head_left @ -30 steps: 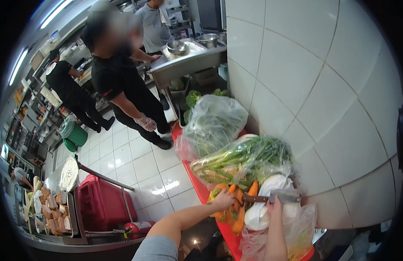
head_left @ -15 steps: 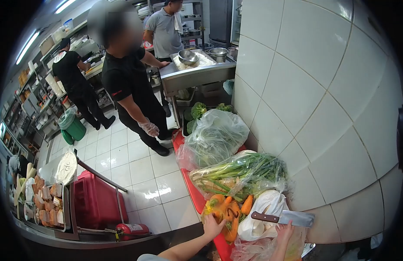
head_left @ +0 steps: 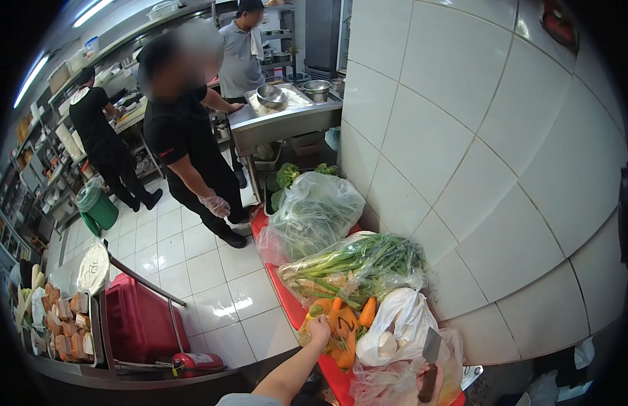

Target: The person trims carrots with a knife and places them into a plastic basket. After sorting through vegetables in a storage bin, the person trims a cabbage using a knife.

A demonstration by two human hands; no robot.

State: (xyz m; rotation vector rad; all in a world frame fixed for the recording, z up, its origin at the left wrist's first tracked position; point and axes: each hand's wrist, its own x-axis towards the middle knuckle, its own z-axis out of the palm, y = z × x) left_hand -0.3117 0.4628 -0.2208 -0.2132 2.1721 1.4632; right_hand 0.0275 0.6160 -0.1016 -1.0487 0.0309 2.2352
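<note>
My right hand point(head_left: 425, 383) is wrapped round the brown handle of a cleaver point(head_left: 431, 346), whose broad blade points up and away from me. Beneath it lie a white plastic bag point(head_left: 395, 318) with pale round things showing at its mouth, and a clear crumpled bag point(head_left: 385, 389). My left hand point(head_left: 318, 329) is closed at the left side of an orange plastic bag point(head_left: 342, 342) that bears a dark mark; its fingertips are partly hidden. Carrots point(head_left: 368, 312) stick out beside and above this bag.
Long green onions point(head_left: 368, 264) in clear plastic and a large bag of greens point(head_left: 317, 210) lie farther along the red surface point(head_left: 280, 287). A tiled wall point(head_left: 476, 223) rises at right. A gloved co-worker point(head_left: 192, 149) stands ahead, near a steel table point(head_left: 287, 122).
The cleaver lay across the white bag with my right hand at its blade; now that hand grips the handle and the blade points up. My left hand's fingers have closed. The view shifted.
</note>
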